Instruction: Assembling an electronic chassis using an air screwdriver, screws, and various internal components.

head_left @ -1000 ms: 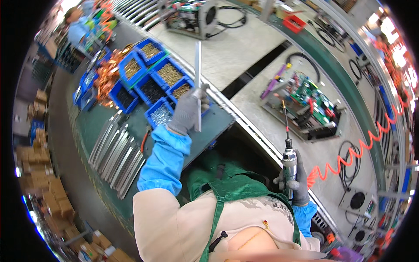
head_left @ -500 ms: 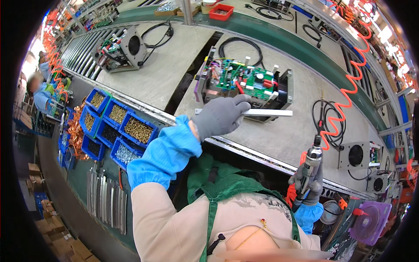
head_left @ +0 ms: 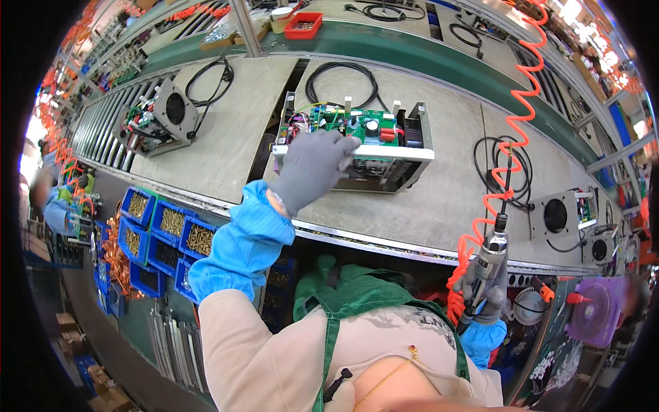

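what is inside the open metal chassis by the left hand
A green circuit board, red components and, at the left, coloured wires. The left hand and metal bar cover part of the front; what lies behind them cannot be seen.

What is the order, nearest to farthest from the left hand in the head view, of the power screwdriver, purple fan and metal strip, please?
1. Metal strip, at the left hand
2. Power screwdriver, in the right hand
3. Purple fan, far right

The left glove is grey, its sleeve blue, the bar silver, the circuit board green, the hose orange
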Action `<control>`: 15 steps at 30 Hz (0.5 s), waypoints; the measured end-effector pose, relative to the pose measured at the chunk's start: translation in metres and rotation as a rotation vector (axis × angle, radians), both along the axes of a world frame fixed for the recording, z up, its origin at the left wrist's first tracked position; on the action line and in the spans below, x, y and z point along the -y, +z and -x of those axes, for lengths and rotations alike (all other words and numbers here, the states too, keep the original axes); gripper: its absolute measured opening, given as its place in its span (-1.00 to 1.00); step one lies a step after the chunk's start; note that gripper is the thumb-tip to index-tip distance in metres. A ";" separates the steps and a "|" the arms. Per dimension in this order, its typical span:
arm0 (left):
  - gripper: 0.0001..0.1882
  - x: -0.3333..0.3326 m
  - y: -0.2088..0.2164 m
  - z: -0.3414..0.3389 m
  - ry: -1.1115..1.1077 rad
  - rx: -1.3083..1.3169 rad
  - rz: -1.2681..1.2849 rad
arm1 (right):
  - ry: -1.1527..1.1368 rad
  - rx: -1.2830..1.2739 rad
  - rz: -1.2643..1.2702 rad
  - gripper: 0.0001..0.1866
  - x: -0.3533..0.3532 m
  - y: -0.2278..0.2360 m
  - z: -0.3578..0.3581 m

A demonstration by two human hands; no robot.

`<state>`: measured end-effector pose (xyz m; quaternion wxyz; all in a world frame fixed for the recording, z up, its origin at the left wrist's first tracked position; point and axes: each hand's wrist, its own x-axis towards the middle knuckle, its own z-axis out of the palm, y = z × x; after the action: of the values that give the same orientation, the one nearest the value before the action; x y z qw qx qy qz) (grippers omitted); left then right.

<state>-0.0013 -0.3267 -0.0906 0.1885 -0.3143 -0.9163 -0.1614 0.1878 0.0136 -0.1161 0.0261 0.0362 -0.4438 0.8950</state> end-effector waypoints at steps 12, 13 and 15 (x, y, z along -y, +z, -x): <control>-0.79 0.004 -0.010 0.022 -0.017 0.054 -0.008 | -0.074 0.189 -0.037 0.20 0.049 0.004 -0.012; -0.79 0.003 -0.011 0.021 -0.003 0.045 0.021 | -0.072 0.194 -0.010 0.19 0.052 0.003 -0.013; -0.78 0.003 -0.015 0.022 0.007 -0.003 0.049 | -0.063 0.160 -0.028 0.15 0.060 0.002 -0.013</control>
<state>-0.0237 -0.3297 -0.1060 0.1826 -0.3161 -0.9207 -0.1377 0.2008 -0.0467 -0.1143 0.0180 -0.0492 -0.4577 0.8875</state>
